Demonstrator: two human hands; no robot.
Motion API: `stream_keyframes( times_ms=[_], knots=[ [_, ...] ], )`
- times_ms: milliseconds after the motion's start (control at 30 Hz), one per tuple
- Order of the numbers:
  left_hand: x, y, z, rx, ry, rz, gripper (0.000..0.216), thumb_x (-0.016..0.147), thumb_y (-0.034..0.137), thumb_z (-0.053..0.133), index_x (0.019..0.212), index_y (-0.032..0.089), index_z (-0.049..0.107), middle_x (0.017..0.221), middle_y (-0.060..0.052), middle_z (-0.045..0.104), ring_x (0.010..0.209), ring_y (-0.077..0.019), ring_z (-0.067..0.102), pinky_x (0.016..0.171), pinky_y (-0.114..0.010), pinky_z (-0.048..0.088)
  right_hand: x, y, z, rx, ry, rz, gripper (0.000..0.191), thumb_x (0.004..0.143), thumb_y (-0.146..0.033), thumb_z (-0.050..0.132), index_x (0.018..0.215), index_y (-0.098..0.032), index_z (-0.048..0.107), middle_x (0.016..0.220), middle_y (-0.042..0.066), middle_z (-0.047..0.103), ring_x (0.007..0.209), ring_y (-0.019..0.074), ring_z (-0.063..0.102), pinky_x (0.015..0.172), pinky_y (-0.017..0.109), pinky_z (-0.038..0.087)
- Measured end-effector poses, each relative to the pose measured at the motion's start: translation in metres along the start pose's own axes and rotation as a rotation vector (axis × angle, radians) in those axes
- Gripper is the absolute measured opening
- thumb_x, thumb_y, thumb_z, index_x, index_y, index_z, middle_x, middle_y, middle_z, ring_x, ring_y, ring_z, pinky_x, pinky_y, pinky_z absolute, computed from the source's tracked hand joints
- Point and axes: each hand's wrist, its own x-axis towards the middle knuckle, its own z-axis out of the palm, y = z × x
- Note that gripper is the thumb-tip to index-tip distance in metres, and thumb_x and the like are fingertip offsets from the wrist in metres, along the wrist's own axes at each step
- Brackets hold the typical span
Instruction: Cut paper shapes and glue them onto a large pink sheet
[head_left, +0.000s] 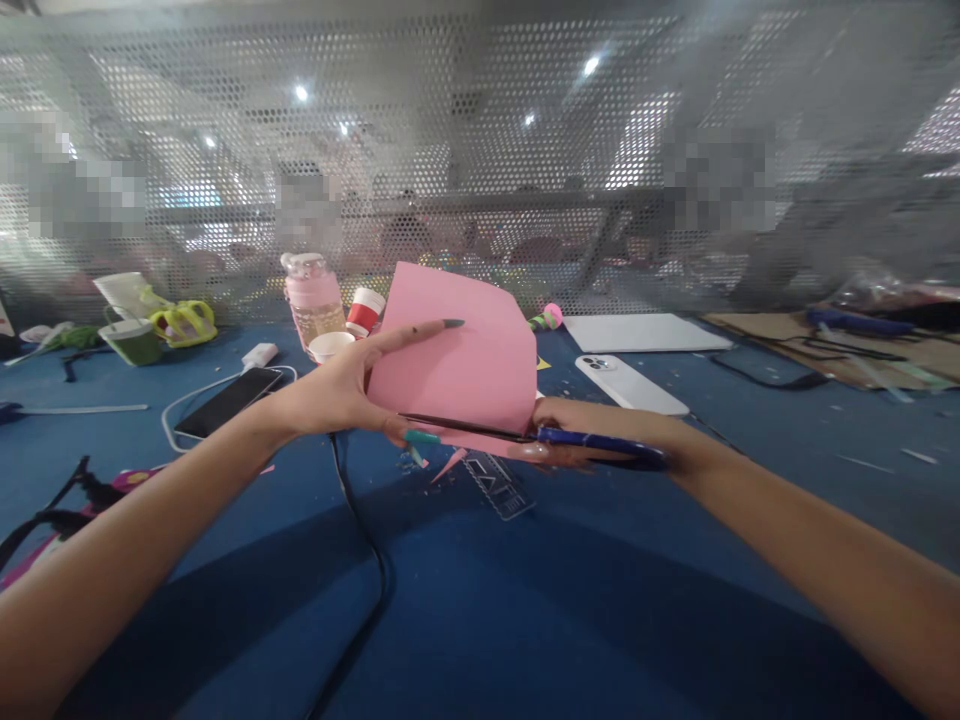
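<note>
A pink sheet [457, 345] is held up over the blue table, its upper part bending away from me. My left hand [352, 385] grips its left side, one finger stretched across the face and other fingers behind and below the edge. My right hand [570, 430] is closed on blue-handled scissors [600, 442]. The dark blades lie along the sheet's lower edge, pointing left toward my left fingertips. A narrow pink strip shows just under the blades. Below hangs or lies a small pink scrap [450, 465], beside a clear stencil ruler [499, 485] on the table.
A pink bottle [315, 300] and paper cups [366, 310] stand behind on the left. Nearer are a black phone [229, 402] with a white charger and a black cable [375, 560]. On the right lie a white phone [630, 385], a white board [645, 333] and cardboard [847, 350]. Perforated mesh rises behind.
</note>
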Motion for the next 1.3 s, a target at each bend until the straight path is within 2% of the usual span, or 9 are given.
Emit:
stream_keyframes(
  times_ms=[100,267,467,633,800,933,1000,1133,1300],
  knots=[
    [0.000,-0.001,0.000,0.004,-0.011,0.014,0.089,0.057,0.013,0.073,0.135,0.033,0.035,0.150,-0.004,0.017,0.109,-0.0339,0.053,0.067,-0.036,0.060,0.000,-0.001,0.000,-0.013,0.001,0.037,0.040,0.076,-0.054,0.050,0.060,-0.019,0.043,0.050,-0.005,0.039,0.042,0.0077,0.036,0.044,0.024,0.031],
    [0.001,-0.003,-0.002,0.077,0.017,0.046,0.089,0.055,0.014,0.075,0.134,0.031,0.038,0.148,-0.004,0.024,0.120,-0.0366,0.043,0.081,-0.042,0.056,0.001,0.005,0.000,0.031,0.003,0.020,0.032,0.076,-0.048,0.055,0.068,-0.019,0.045,0.052,-0.007,0.035,0.044,0.0067,0.032,0.041,0.023,0.028],
    [0.000,-0.001,-0.001,0.015,0.005,0.017,0.090,0.056,0.014,0.073,0.135,0.032,0.035,0.149,-0.005,0.021,0.109,-0.0343,0.054,0.066,-0.036,0.060,0.000,0.000,0.001,0.073,-0.011,0.006,0.037,0.078,-0.051,0.053,0.062,-0.020,0.040,0.049,-0.006,0.037,0.041,0.0056,0.033,0.041,0.023,0.029],
    [0.000,-0.001,0.000,0.028,0.012,0.026,0.089,0.056,0.014,0.074,0.135,0.033,0.036,0.149,-0.004,0.022,0.109,-0.0338,0.054,0.066,-0.035,0.060,0.000,0.000,0.001,0.070,-0.009,-0.003,0.036,0.077,-0.051,0.054,0.063,-0.020,0.041,0.050,-0.006,0.038,0.040,0.0062,0.036,0.040,0.023,0.030],
    [0.001,-0.005,-0.002,0.078,0.007,0.057,0.088,0.058,0.018,0.075,0.135,0.032,0.035,0.149,-0.003,0.021,0.117,-0.0354,0.047,0.078,-0.041,0.057,0.000,-0.003,0.001,0.083,0.004,-0.022,0.041,0.074,-0.056,0.054,0.062,-0.020,0.040,0.046,-0.007,0.037,0.037,0.0058,0.035,0.038,0.022,0.029],
    [0.002,-0.007,-0.004,0.173,0.027,0.115,0.089,0.056,0.022,0.077,0.135,0.028,0.036,0.146,-0.004,0.030,0.130,-0.0359,0.029,0.099,-0.047,0.042,0.000,-0.005,0.001,0.053,0.015,0.011,0.045,0.073,-0.061,0.051,0.061,-0.019,0.041,0.048,-0.006,0.038,0.039,0.0059,0.036,0.039,0.022,0.030],
    [0.002,-0.007,-0.004,0.180,0.020,0.105,0.090,0.056,0.023,0.077,0.136,0.029,0.035,0.147,-0.004,0.029,0.129,-0.0361,0.032,0.099,-0.047,0.042,0.001,-0.003,0.000,0.031,0.023,0.024,0.046,0.073,-0.062,0.050,0.061,-0.019,0.041,0.050,-0.005,0.038,0.041,0.0059,0.035,0.041,0.023,0.032],
    [0.000,-0.005,-0.004,0.141,0.000,0.055,0.091,0.057,0.022,0.075,0.137,0.032,0.032,0.149,-0.003,0.022,0.120,-0.0368,0.044,0.087,-0.045,0.052,0.000,0.005,0.000,0.049,0.010,0.016,0.043,0.076,-0.058,0.050,0.060,-0.019,0.040,0.049,-0.005,0.039,0.040,0.0061,0.036,0.040,0.022,0.032],
    [0.001,-0.006,-0.005,0.198,0.012,0.087,0.092,0.056,0.022,0.076,0.137,0.030,0.033,0.148,-0.003,0.026,0.128,-0.0376,0.032,0.095,-0.046,0.046,-0.001,0.011,-0.001,0.062,-0.016,0.002,0.039,0.076,-0.054,0.053,0.064,-0.018,0.043,0.049,-0.006,0.039,0.037,0.0047,0.036,0.038,0.020,0.032]
  ],
)
